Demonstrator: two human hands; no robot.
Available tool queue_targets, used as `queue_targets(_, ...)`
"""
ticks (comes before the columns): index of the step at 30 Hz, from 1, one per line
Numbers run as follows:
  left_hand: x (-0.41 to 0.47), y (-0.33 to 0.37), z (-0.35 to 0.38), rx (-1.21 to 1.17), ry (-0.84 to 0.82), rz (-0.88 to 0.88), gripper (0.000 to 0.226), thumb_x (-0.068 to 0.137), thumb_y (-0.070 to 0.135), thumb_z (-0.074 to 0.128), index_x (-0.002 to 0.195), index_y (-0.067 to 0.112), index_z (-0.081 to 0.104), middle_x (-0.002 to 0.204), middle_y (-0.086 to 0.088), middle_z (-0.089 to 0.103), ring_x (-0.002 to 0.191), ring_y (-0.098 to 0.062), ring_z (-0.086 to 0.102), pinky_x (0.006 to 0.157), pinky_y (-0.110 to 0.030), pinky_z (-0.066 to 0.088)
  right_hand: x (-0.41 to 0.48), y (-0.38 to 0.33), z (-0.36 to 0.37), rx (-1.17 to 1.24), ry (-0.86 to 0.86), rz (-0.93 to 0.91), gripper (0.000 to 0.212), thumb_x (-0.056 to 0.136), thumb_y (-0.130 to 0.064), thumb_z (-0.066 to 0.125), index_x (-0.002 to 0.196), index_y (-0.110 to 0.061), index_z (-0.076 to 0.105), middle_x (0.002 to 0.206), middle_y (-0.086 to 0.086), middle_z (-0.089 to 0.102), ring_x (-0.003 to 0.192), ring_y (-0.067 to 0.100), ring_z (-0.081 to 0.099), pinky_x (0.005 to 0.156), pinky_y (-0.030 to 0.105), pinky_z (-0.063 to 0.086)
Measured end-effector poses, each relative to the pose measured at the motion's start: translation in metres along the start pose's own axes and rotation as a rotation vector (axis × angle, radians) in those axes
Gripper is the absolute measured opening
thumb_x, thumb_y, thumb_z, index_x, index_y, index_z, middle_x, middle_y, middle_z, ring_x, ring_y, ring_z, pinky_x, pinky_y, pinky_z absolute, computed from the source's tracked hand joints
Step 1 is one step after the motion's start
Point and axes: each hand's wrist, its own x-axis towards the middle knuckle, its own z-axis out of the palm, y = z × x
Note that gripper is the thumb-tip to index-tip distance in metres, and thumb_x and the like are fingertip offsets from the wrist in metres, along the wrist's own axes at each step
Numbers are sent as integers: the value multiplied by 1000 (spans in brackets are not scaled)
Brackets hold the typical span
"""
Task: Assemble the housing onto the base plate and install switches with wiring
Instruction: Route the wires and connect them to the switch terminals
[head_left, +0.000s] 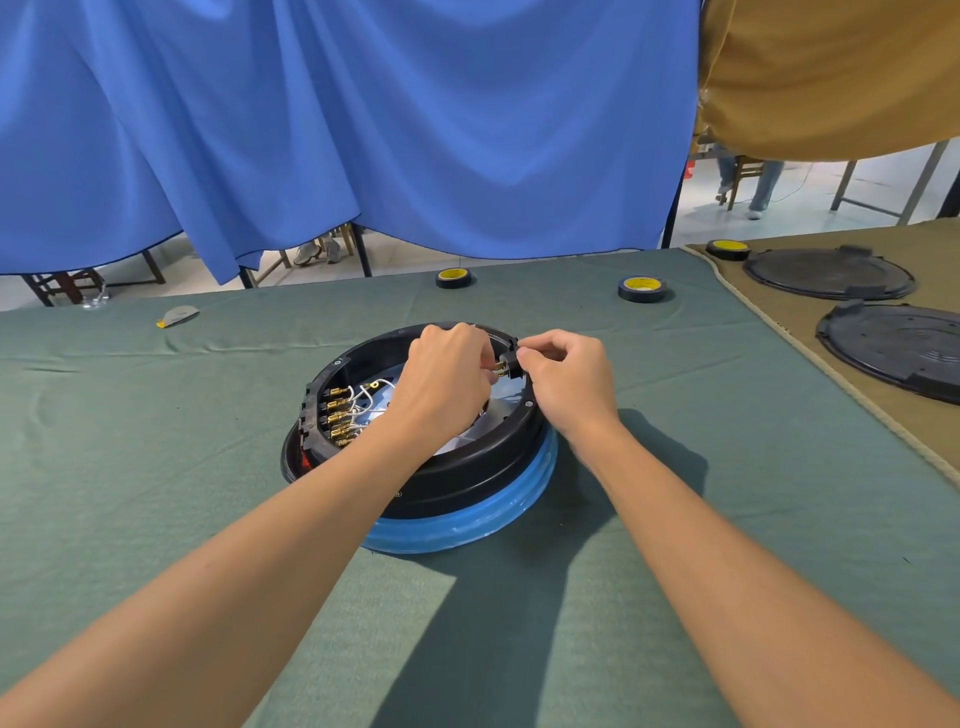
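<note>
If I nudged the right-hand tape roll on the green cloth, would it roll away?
Probably not: the tape roll lies flat, hole upward, so it would likely slide. The green cloth looks soft and creased, so it may drag. Being small, it is probably light.

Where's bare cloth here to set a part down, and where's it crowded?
Bare green cloth lies left and right of the housing, up to the brown cloth. Crowded: the housing rim, under left hand and right hand, and the two plates.
</note>
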Motion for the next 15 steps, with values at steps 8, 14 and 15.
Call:
queue_targets(8,-2,1,5,54,28,-58,26,92,30,65,94,5,70,89,-15,66,83,-31,60,73,-38,52,-1,0,0,4,2,6,15,92,-16,60,99,-17,73,74,-22,57,72,-3,55,57,7,36)
queue_targets(14,-3,1,6,28,0,-51,24,95,26,61,96,4,70,90,-13,66,85,-29,58,71,-37,48,-2,-2,-1,10,3,12,16,92,-16,60,100,-16,74,79,-15,61,73,-2,55,58,8,38)
queue_targets(15,-3,2,6,43,9,-40,23,95,25,61,97,5,70,88,-12,65,83,-28,59,70,-37,49,-2,-2,-1,9,1,12,16,92,-15,60,100,-16,74,81,-13,62,73,-2,55,58,9,38)
